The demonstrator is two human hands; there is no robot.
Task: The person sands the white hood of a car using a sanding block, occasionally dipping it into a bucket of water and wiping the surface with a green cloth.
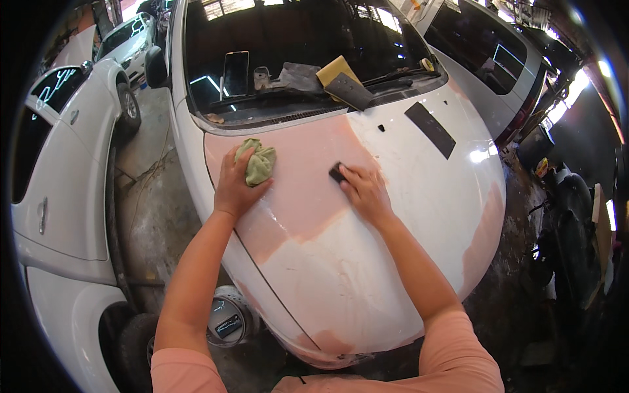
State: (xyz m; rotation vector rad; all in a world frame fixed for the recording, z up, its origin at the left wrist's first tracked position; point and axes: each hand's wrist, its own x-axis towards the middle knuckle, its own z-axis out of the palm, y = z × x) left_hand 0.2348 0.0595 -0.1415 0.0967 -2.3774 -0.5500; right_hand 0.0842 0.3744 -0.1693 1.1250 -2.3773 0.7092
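Cloth point(261, 164) is green; block point(337, 173) seemingly black; hood point(347, 252) white, patched pink.

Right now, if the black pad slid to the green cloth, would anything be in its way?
Nothing visible: only the pink patch lies between the black pad in the right hand and the green cloth in the left hand.

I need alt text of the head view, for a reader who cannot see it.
A person's left hand holds a crumpled green cloth and the right hand a small black block on a white car hood with pink patches. A black rectangular sheet lies farther right on the hood; a phone rests against the windshield.
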